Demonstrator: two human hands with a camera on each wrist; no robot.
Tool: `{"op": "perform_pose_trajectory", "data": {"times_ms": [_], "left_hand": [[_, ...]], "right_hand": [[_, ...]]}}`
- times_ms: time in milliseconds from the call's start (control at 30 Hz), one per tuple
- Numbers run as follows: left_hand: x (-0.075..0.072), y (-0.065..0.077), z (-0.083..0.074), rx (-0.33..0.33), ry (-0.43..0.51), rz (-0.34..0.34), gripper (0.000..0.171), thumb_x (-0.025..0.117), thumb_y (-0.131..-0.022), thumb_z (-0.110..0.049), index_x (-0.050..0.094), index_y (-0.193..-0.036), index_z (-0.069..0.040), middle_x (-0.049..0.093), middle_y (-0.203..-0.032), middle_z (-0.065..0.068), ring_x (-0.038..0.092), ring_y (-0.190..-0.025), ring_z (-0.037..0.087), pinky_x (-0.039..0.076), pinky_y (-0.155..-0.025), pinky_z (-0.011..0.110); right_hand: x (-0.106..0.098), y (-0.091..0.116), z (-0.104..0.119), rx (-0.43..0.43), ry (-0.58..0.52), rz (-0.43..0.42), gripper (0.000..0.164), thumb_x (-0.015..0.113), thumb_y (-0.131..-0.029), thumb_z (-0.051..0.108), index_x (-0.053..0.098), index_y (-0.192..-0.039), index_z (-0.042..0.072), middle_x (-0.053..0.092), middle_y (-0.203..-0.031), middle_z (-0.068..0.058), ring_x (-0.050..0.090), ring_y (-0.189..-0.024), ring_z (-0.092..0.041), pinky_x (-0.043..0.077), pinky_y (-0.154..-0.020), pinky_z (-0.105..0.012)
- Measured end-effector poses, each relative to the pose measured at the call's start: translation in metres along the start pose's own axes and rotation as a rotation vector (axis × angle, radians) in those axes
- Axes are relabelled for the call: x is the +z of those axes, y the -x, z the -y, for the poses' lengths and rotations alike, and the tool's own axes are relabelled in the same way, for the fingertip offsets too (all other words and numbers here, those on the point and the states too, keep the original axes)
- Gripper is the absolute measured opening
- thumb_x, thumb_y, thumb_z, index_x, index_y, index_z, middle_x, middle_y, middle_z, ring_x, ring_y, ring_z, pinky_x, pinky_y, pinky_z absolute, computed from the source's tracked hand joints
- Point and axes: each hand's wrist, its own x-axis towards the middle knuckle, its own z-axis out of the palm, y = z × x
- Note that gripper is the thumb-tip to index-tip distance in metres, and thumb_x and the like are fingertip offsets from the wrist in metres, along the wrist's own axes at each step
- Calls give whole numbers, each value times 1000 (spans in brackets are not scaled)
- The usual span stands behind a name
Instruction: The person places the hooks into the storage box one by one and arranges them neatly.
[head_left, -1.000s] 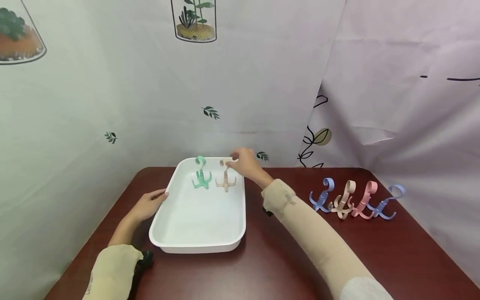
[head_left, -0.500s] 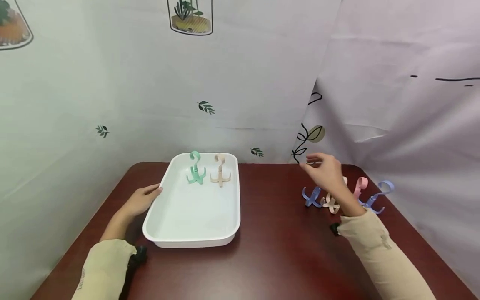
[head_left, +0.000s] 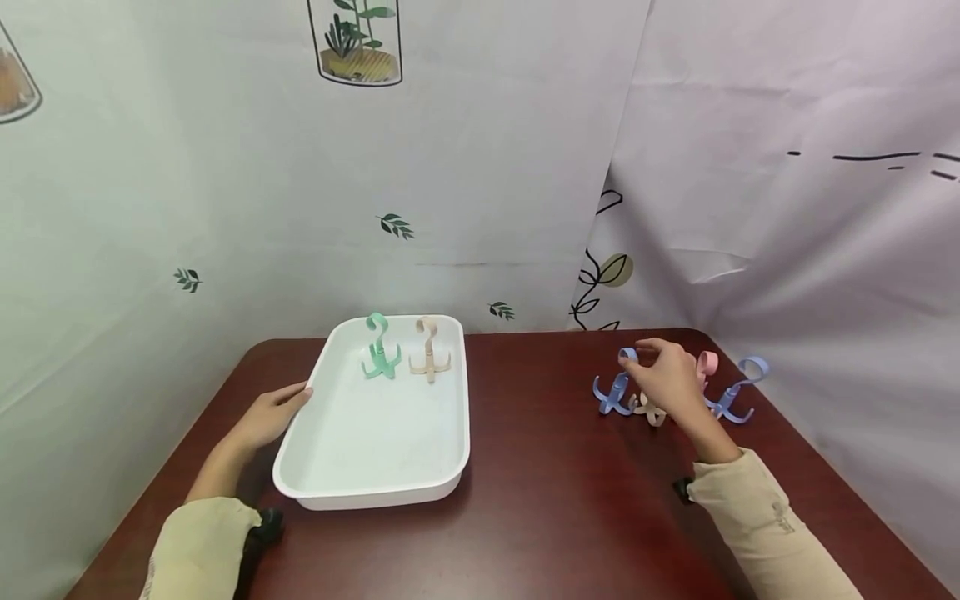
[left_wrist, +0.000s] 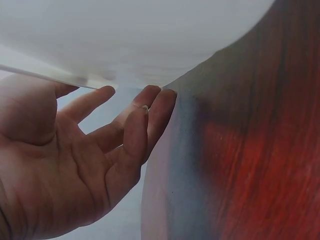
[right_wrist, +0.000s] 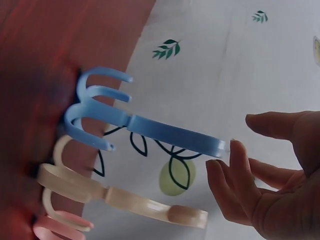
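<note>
The blue hook (right_wrist: 172, 135) stands on the red table (head_left: 540, 483) by your right hand (head_left: 666, 381), whose thumb and fingers are apart near its curl. It looks light, stiff and maybe slippery; its curl seems best to pinch. Your left hand (head_left: 264, 418) grips the white tray (head_left: 367, 442). Inside stand 1 green hook (head_left: 381, 361) and 1 tan hook (head_left: 429, 360).

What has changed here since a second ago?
The right hand has left the beige hook in the white tray and moved right, to the leftmost blue hook; its fingers are apart near that hook's top, and whether they touch is hard to tell. The beige hook, the green hook beside it and the left hand at the tray's left rim stayed put.
</note>
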Motion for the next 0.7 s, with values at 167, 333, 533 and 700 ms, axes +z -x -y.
{"op": "perform_pose_trajectory", "data": {"times_ms": [167,333,533,700], "left_hand": [[0,2,3,-6,0,-10,68,40,-106,-44,35,-148,9,51,-134,37,64,-105,42,54,-84,52],[0,3,3,1,-6,-12,65,40,-106,-41,35,-148,9,51,-134,37,64,-107,44,54,-85,52],[1,2,1,5,4,-15,63,41,-107,-39,36,-148,9,51,-135,36,63,-108,44,54,-85,51],[3,-2,0,17,0,-23,62,41,-107,-40,37,-148,7,51,-136,35,62,-111,45,53,-88,52]], "right_hand": [[12,1,-5,-14,-11,-36,39,75,-85,15,68,-113,-11,72,-99,-24,67,-77,-31,51,-68,-41],[19,0,-8,7,-31,-46,32,76,-85,11,69,-106,-12,72,-92,-24,66,-75,-31,52,-64,-37],[18,-3,-7,55,-16,-34,29,72,-89,14,72,-105,-10,72,-96,-25,66,-79,-34,51,-62,-36],[18,-7,-7,47,-13,-44,27,72,-88,13,72,-103,-10,72,-93,-25,66,-74,-32,49,-57,-32]]}}
